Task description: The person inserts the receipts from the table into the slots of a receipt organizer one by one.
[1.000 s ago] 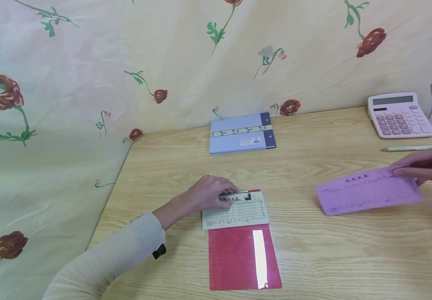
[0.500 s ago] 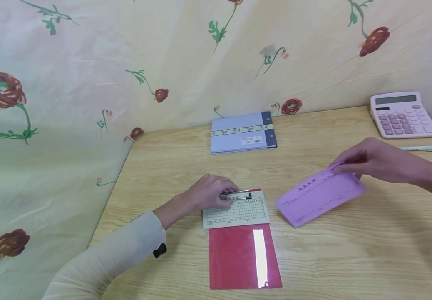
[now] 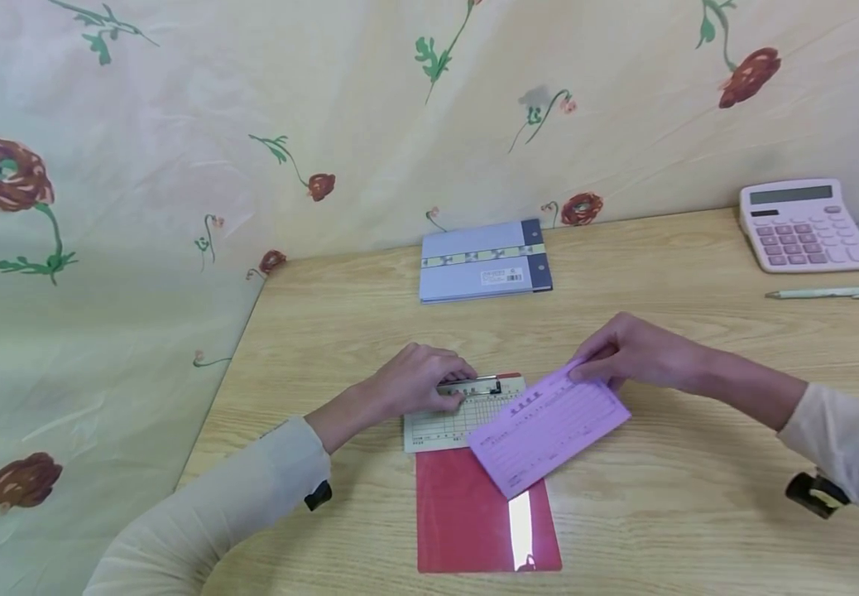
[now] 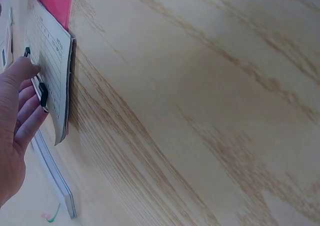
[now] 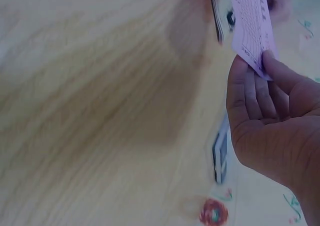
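A red clipboard (image 3: 467, 530) lies on the table with a pad of white printed forms (image 3: 437, 429) at its top, under a metal clip (image 3: 485, 386). My left hand (image 3: 422, 382) grips that clip, thumb on the near side and fingers behind it, as the left wrist view also shows. My right hand (image 3: 634, 354) pinches a purple printed form (image 3: 549, 426) by its upper right part, between thumb and fingers. The purple form is tilted, and its left end overlaps the white pad and the red board in the head view.
Behind the clipboard a blue notebook (image 3: 474, 263) lies near the flowered cloth (image 3: 370, 99) at the back. A pink calculator (image 3: 805, 226) and a pale green pen (image 3: 835, 293) lie at the right of the wooden table (image 3: 698, 530).
My right hand has carried the purple form leftward from the table's right side until it overlaps the clipboard. The left hand has stayed at the clip.
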Available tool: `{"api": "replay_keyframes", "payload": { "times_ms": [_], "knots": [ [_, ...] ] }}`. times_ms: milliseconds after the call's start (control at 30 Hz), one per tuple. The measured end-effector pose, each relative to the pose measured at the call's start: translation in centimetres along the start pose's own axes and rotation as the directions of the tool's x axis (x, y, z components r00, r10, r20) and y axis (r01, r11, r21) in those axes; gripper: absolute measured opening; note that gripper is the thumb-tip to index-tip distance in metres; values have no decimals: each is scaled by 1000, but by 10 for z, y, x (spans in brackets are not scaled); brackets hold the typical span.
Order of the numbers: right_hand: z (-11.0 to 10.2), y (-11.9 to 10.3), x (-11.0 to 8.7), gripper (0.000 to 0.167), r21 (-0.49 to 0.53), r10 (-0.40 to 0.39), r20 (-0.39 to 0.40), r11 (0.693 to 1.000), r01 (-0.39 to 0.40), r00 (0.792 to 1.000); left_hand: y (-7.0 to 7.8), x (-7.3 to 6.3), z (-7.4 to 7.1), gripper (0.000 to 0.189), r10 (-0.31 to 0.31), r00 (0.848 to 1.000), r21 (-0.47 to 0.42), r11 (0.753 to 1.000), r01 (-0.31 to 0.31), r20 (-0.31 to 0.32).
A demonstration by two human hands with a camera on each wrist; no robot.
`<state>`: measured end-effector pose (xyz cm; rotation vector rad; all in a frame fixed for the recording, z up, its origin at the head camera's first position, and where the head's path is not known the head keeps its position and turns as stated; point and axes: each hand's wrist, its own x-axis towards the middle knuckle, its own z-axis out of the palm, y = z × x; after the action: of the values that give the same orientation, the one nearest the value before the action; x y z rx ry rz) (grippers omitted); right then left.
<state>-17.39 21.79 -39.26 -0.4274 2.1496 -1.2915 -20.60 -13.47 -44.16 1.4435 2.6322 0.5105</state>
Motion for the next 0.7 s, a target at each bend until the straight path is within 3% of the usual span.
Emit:
{"api": "replay_keyframes", "payload": {
  "times_ms": [400,700],
  "knots": [
    [45,-4,31,30,158,149,-56,978,-139,987,-1,2,-2,32,0,1000,-22,1000,0,9],
    [59,-9,36,32,160,192,10,969,-191,981,-1,1,-3,32,-2,1000,-24,1000,3,22]
  ]
}}
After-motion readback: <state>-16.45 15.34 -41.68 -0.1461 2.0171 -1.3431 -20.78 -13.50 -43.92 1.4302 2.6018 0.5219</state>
